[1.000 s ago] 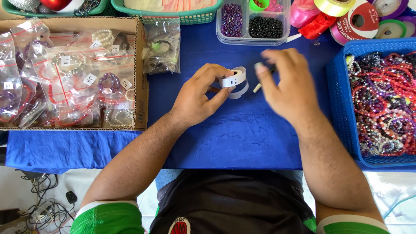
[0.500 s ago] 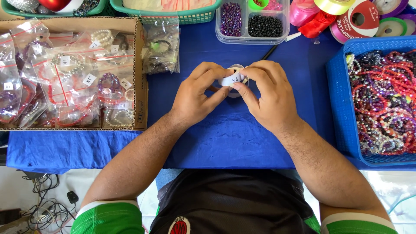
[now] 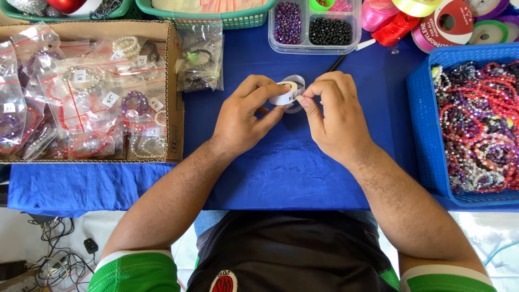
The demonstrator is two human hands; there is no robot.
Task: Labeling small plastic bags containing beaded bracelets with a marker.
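My left hand [image 3: 246,116] grips a small white roll of tape [image 3: 285,93] over the blue tablecloth [image 3: 281,173]. My right hand [image 3: 335,116] meets it from the right, thumb and forefinger pinching at the roll's edge. A black pen [image 3: 336,63] lies just behind my right hand, mostly hidden by the fingers. Both hands are close together at the middle of the table.
A cardboard box [image 3: 174,108] of bagged bracelets sits at the left, with one loose bag [image 3: 199,59] beside it. A clear bead organiser [image 3: 314,24] stands at the back. A blue basket [image 3: 427,124] of beaded bracelets is at the right, ribbon spools [image 3: 443,21] behind it.
My right hand came in from the right and closed onto the tape roll held by my left hand. The left hand has stayed in place.
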